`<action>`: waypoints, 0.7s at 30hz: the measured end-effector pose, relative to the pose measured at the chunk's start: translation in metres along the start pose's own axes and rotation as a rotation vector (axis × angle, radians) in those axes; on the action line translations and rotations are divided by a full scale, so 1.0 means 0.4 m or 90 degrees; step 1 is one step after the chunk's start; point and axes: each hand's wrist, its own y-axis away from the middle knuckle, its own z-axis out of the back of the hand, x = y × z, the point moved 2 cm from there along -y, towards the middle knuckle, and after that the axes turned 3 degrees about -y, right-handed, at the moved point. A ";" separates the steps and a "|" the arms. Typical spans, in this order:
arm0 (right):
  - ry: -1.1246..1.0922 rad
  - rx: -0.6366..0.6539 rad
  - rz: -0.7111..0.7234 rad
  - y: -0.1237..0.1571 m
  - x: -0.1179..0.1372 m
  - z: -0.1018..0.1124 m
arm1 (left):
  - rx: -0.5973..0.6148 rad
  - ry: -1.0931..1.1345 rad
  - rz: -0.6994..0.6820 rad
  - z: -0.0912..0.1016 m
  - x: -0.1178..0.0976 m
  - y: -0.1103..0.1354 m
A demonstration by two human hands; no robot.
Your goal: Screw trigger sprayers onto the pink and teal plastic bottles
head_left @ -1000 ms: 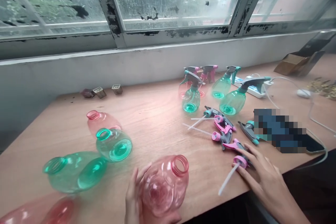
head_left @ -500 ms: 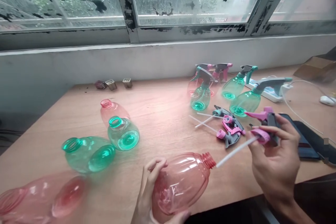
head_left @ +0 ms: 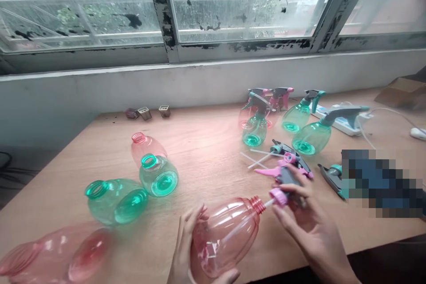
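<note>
My left hand [head_left: 186, 244] is wrapped round the base end of a clear pink spray bottle [head_left: 229, 230], which is tilted with its threaded neck pointing up and right. In my right hand [head_left: 309, 222] is a pink and grey trigger sprayer head [head_left: 281, 186], gripped near its pink collar. Its white dip tube reaches through the neck and deep into the bottle. A short gap separates the collar from the bottle's threads. Just behind my right hand lie several loose trigger heads [head_left: 279, 147], in pink, teal and grey, with white tubes.
Open-necked bottles stand or lie at left: green ones [head_left: 159, 177] and pink ones [head_left: 56, 253]. Several bottles with sprayer heads [head_left: 254, 128] stand at back right, near a white power strip [head_left: 346, 124]. Small square pieces [head_left: 164, 111] sit by the wall. A cardboard box [head_left: 399, 93] is far right.
My right hand has moved left with the trigger head, and its tube has gone from outside the neck to well inside the bottle. My left hand keeps its hold.
</note>
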 end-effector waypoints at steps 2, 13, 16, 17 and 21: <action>-0.127 0.075 -0.096 0.020 -0.026 -0.015 | 0.001 0.032 0.040 0.004 0.023 -0.001; -0.415 0.060 -0.394 0.017 -0.115 0.007 | 0.150 0.238 0.187 -0.034 0.039 -0.015; -0.369 0.154 -0.409 0.027 -0.124 0.000 | 0.171 0.253 0.211 -0.038 0.027 -0.017; -0.345 0.187 -0.413 0.032 -0.122 -0.002 | 0.166 0.253 0.210 -0.037 0.029 -0.017; -0.257 0.258 -0.436 0.052 -0.097 0.002 | 0.172 0.234 0.177 -0.027 0.039 -0.014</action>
